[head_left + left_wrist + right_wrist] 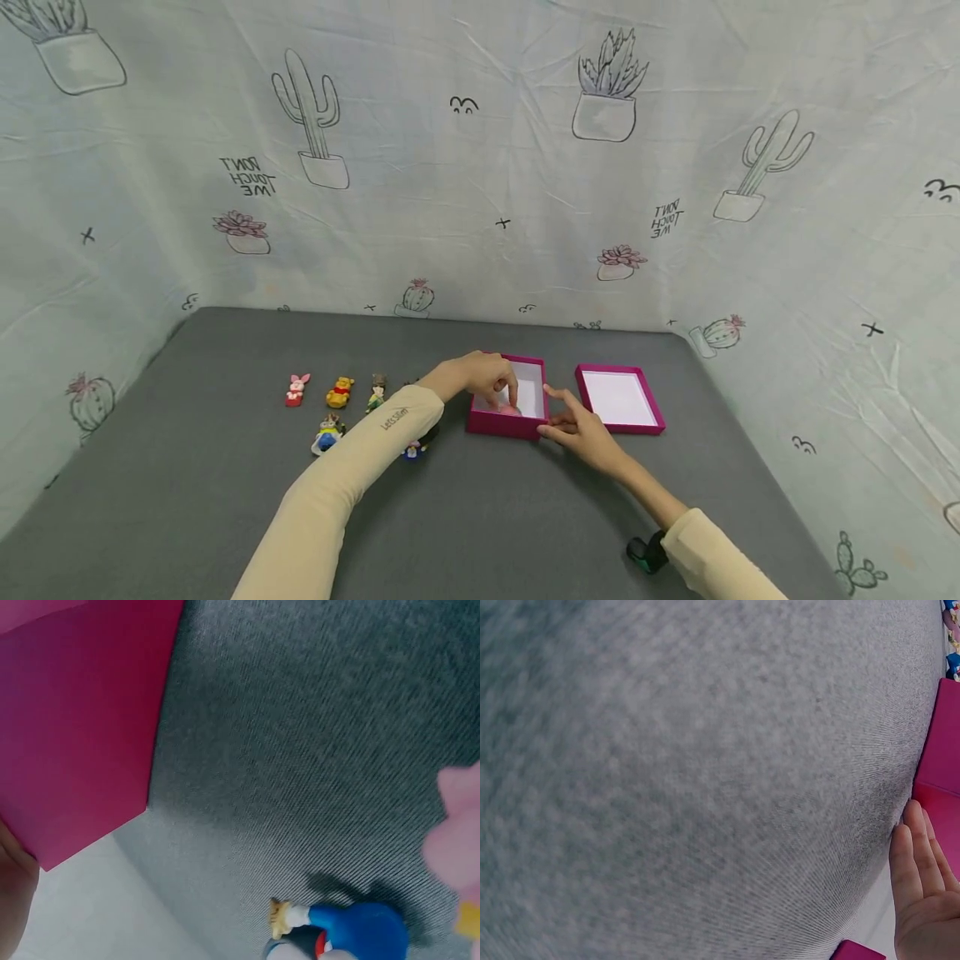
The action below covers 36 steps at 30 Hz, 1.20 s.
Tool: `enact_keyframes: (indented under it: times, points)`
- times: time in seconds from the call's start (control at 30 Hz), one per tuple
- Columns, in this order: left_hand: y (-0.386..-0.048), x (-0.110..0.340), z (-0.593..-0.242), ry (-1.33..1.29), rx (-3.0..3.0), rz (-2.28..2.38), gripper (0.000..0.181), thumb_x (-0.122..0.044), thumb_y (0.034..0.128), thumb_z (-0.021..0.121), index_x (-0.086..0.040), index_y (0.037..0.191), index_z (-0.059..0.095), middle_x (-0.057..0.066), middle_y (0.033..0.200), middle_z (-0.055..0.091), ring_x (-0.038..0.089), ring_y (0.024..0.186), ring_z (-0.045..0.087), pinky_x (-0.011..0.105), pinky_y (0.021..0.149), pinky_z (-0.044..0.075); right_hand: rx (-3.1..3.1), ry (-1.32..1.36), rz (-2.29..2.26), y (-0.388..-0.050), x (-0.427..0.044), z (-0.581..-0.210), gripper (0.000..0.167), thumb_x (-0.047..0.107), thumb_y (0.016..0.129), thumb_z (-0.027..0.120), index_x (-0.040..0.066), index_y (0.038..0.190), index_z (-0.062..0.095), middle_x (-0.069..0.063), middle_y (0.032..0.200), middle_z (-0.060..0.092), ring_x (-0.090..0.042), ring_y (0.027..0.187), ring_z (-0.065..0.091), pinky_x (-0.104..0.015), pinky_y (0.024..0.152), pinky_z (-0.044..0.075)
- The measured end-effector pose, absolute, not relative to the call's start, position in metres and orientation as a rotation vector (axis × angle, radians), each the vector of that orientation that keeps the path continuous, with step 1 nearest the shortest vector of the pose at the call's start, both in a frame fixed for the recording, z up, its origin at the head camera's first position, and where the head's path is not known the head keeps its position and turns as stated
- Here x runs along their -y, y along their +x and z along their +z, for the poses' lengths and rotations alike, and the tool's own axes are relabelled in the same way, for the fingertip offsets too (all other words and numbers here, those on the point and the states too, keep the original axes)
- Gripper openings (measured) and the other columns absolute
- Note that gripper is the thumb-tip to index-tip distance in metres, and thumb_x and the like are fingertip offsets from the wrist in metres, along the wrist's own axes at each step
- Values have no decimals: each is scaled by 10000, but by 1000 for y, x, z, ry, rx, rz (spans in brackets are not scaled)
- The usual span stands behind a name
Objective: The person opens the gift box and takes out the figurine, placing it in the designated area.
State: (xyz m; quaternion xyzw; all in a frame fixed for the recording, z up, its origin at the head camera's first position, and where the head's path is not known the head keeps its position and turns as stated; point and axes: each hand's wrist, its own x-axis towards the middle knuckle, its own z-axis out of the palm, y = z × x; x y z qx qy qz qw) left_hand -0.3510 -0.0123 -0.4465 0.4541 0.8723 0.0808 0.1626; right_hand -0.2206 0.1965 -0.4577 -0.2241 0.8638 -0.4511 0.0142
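Observation:
A magenta box (504, 425) with a white inside stands uncovered on the grey table. My left hand (486, 375) reaches down into it, its bent fingers pinching a small pink and green figurine (510, 410) near the front wall. That figurine is partly hidden by the fingers. At the box's right side rests my right hand (576, 427), with loosely extended fingers touching the wall. The right wrist view shows straight fingers (922, 862) against the magenta side. In the left wrist view, a blue-clothed toy figure (367, 930) lies beyond the box corner, near a pink, blurred shape (457, 832).
A magenta lid (618, 400), white inside up, lies right of the box. To the left stand a pink piglet figurine (297, 389), a yellow bear figurine (340, 392), a green-clothed figurine (377, 392) and a blue-and-yellow one (327, 433). My left sleeve hides part of a blue figurine (414, 450).

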Motion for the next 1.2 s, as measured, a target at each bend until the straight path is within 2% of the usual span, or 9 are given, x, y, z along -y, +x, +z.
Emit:
enact_keyframes:
  times: [0.13, 0.27, 0.4, 0.5, 0.73, 0.9, 1.07, 1.2]
  points:
    - [-349, 12, -446, 1284, -2518, 227, 133, -180, 788, 805, -261, 885, 763, -89, 566, 394, 43, 530, 323, 206, 477, 231, -2688, -699, -1411, -221, -197, -459, 621, 27, 892, 661, -72, 1421, 352, -320, 1295, 510, -350, 947, 649, -373, 793, 547]
    - [-346, 11, -446, 1289, -2526, 189, 219, -170, 790, 804, -258, 985, 754, -91, 608, 421, 41, 565, 357, 201, 493, 272, -2685, -698, -1415, -220, -197, -459, 616, 26, 891, 662, -59, 1421, 359, -321, 1315, 493, -346, 947, 649, -358, 793, 548]
    - [-344, 10, -447, 1306, -2524, 126, 290, -189, 806, 790, -302, 1070, 746, -98, 599, 421, 35, 560, 355, 191, 477, 263, -2682, -699, -1417, -219, -197, -459, 622, 19, 888, 663, -67, 1421, 355, -327, 1297, 501, -348, 940, 648, -355, 791, 547]
    - [-344, 10, -448, 1313, -2542, 101, 250, -221, 807, 787, -306, 1040, 758, -104, 607, 448, 36, 560, 366, 192, 472, 260, -2685, -697, -1417, -218, -197, -459, 624, 21, 886, 666, -72, 1419, 356, -326, 1276, 518, -344, 934, 649, -348, 786, 547]
    - [-342, 11, -449, 1303, -2591, 53, 208, -280, 795, 783, -264, 999, 744, -107, 739, 558, 44, 658, 478, 192, 547, 375, -2679, -699, -1428, -219, -197, -459, 616, 20, 887, 664, -67, 1417, 362, -327, 1279, 513, -345, 930, 648, -331, 783, 546]
    - [-342, 11, -449, 1326, -2609, 33, 205, -400, 847, 712, -247, 971, 771, -120, 787, 619, 38, 679, 515, 195, 581, 432, -2687, -705, -1431, -219, -197, -459, 606, 20, 881, 671, -50, 1408, 380, -323, 1280, 518, -341, 922, 651, -366, 796, 547]
    - [-342, 12, -449, 1352, -2594, 47, 327, -508, 891, 618, -237, 958, 788, -145, 741, 638, 7, 639, 492, 183, 576, 426, -2690, -696, -1428, -219, -197, -459, 612, 26, 884, 670, -43, 1416, 375, -322, 1276, 521, -342, 925, 648, -385, 798, 546]
    - [-343, 12, -447, 1320, -2569, 102, 351, -493, 918, 584, -210, 945, 789, -117, 630, 545, 26, 577, 420, 188, 527, 351, -2676, -674, -1422, -219, -198, -459, 615, 35, 893, 662, -29, 1427, 364, -323, 1290, 508, -339, 942, 639, -388, 805, 543]
